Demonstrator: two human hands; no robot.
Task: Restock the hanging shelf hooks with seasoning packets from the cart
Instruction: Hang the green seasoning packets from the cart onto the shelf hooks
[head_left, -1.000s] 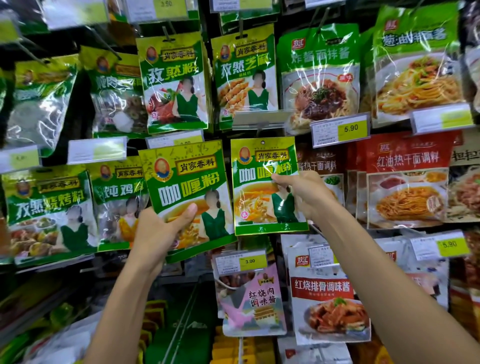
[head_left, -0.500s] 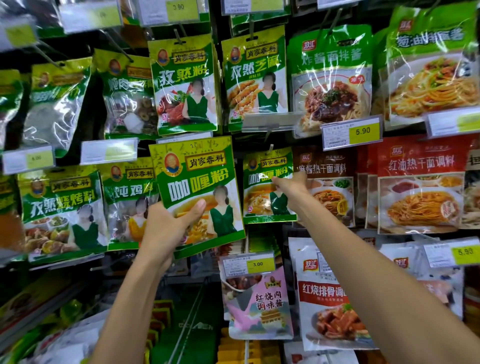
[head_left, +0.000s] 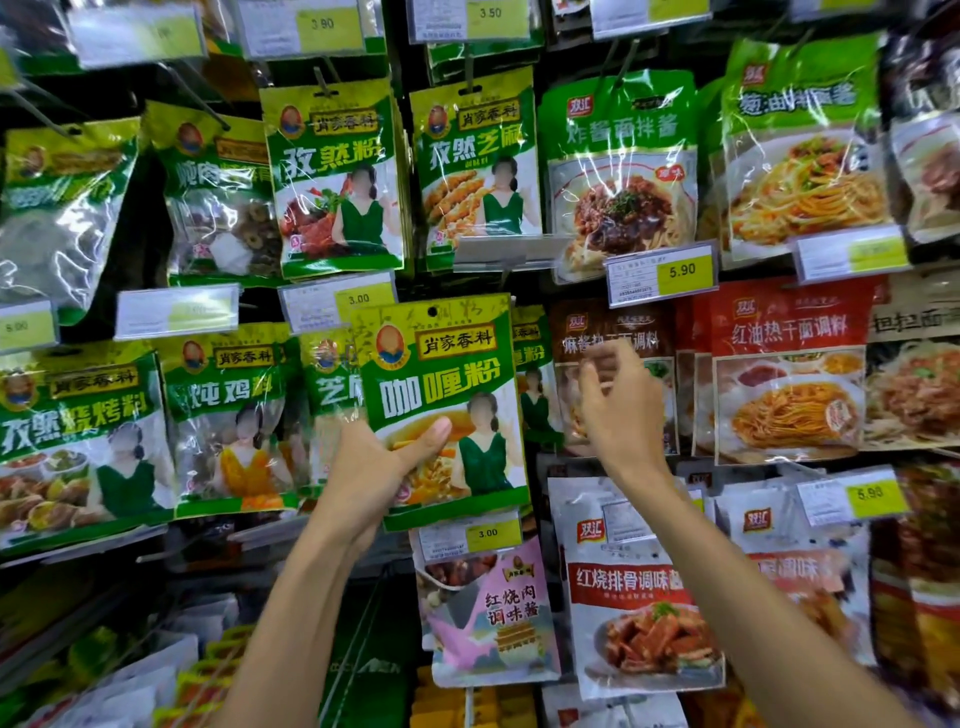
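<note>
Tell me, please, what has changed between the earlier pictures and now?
The right hand let go of the hung curry packet and is now empty. The left hand carried its held curry packet rightward, in front of the hung one. Its grip is unchanged.

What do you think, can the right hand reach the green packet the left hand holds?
Probably yes: the right hand is empty and close beside the green packet, with nothing between them.

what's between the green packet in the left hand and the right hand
In the head view, a hanging green packet shows between the held packet and the right hand.
</note>
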